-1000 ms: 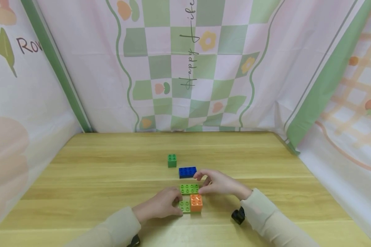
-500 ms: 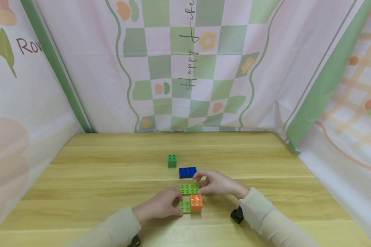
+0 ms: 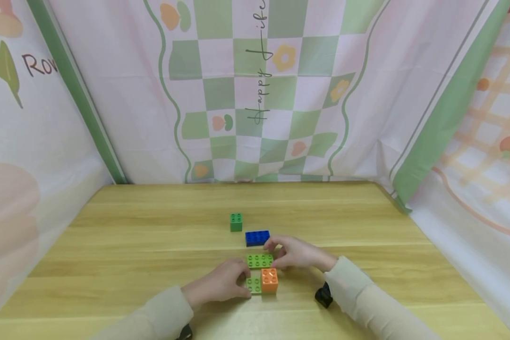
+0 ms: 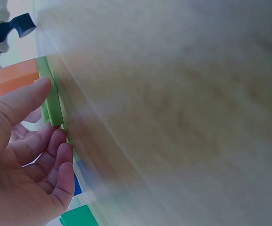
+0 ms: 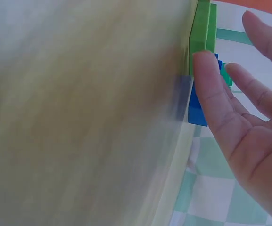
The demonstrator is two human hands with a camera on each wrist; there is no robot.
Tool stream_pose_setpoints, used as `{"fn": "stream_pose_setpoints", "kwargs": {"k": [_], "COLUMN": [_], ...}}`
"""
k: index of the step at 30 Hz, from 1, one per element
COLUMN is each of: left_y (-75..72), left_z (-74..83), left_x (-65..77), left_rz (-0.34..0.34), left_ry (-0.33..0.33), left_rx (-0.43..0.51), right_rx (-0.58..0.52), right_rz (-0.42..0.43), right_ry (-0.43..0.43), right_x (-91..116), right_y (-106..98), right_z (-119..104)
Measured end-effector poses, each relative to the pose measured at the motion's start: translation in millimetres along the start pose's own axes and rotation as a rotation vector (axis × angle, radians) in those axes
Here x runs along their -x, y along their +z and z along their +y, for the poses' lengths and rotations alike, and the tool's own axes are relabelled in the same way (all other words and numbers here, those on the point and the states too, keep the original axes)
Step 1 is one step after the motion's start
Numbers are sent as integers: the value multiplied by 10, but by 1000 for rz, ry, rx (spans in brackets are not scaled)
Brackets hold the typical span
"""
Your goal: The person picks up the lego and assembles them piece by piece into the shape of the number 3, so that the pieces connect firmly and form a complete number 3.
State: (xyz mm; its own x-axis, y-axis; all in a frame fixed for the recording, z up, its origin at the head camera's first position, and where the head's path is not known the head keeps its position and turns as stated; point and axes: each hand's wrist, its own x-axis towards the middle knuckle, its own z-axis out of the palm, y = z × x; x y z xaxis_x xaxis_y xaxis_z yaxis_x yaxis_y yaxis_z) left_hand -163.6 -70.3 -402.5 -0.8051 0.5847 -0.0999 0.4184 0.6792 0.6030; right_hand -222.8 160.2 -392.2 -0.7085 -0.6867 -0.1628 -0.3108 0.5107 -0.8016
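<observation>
Sleeves [image 3: 365,302], pale, enter from the lower corners of the frame; black device [image 3: 324,296] under the right cuff. Left hand [image 3: 218,282], lower centre: grip closed round the left end of a light-green plate [image 3: 254,285], thumb and fingers on its edges. Orange block [image 3: 269,280] sits on the plate's right end. Right hand [image 3: 301,253], just right of centre: grip apart, fingers loosely bent, beside the right end of a lime plate [image 3: 260,261]; contact cannot be told. Beyond, blue brick [image 3: 257,239], then dark-green block [image 3: 236,223] to its upper left. Table [image 3: 153,222] ends mid-frame at a checked cloth [image 3: 284,94].
</observation>
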Motion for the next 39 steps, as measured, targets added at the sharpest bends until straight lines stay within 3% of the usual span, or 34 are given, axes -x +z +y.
{"fn": "stream_pose_setpoints", "kwargs": {"k": [7, 27, 39], "left_y": [-3, 15, 14], "left_z": [16, -4, 2], "left_x": [10, 8, 23], "left_rz": [12, 17, 16], "left_ry": [13, 35, 13], "left_rx": [2, -4, 13], "right_rx": [-42, 104, 89], "right_rz": [-18, -21, -14], "right_ry": [41, 107, 103], "right_x": [-40, -122, -121], "right_y": [-13, 24, 15], "right_z": [30, -19, -1]}}
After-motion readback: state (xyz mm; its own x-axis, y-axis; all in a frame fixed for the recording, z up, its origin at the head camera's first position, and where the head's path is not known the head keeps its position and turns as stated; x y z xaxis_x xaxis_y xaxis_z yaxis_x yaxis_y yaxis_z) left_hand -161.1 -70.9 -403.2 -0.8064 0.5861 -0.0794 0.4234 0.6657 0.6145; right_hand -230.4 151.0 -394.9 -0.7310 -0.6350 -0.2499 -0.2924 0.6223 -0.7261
